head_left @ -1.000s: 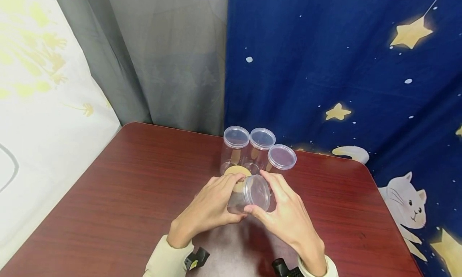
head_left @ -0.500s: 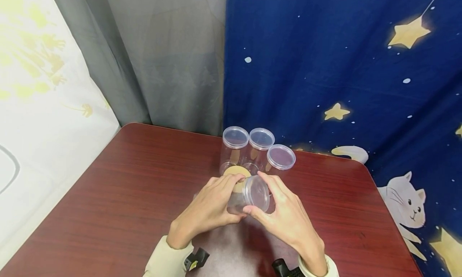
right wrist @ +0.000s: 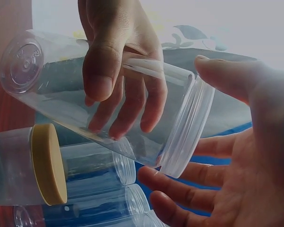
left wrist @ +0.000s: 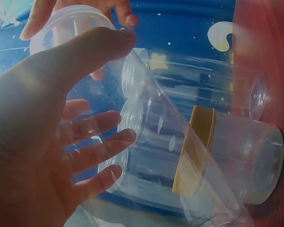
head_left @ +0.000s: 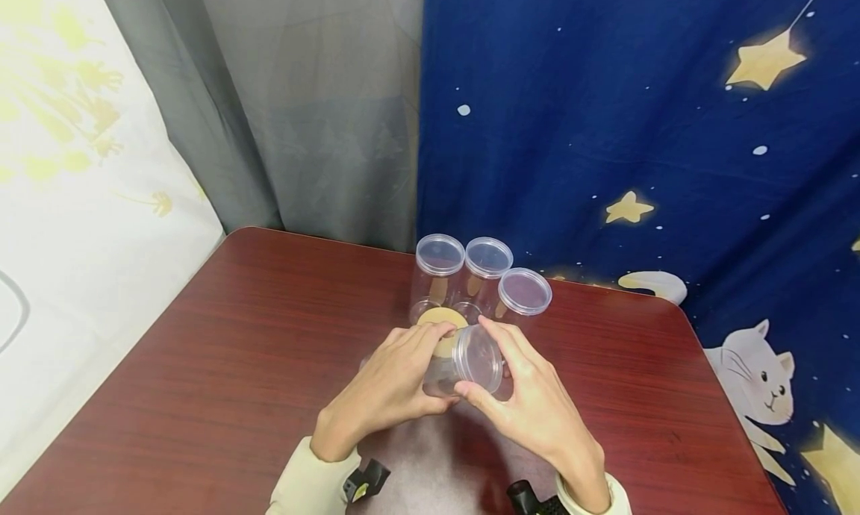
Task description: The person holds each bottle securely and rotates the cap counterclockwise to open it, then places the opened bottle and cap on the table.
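Observation:
Over the table, my left hand (head_left: 386, 381) grips the body of a clear plastic jar (right wrist: 61, 87), thumb on one side and fingers round the other. The jar is tilted, its screw lid (head_left: 480, 360) towards my right hand (head_left: 537, 395). In the right wrist view, the right thumb and fingers lie round the rim of that lid. No contents show through the clear wall. Just behind the held jar stands a shorter frosted jar (right wrist: 12, 165) with a tan lid (head_left: 440, 319), partly hidden by my left hand in the head view.
Three clear lidded jars stand upright behind, one at the left (head_left: 440, 255), one in the middle (head_left: 489, 257), one at the right (head_left: 525, 291). The red-brown table (head_left: 235, 336) ends at a grey curtain (head_left: 322, 127) and a blue star-print curtain (head_left: 537, 127).
My right fingertips have shifted slightly left on the jar's lid. The left hand and the jar stay nearly in place.

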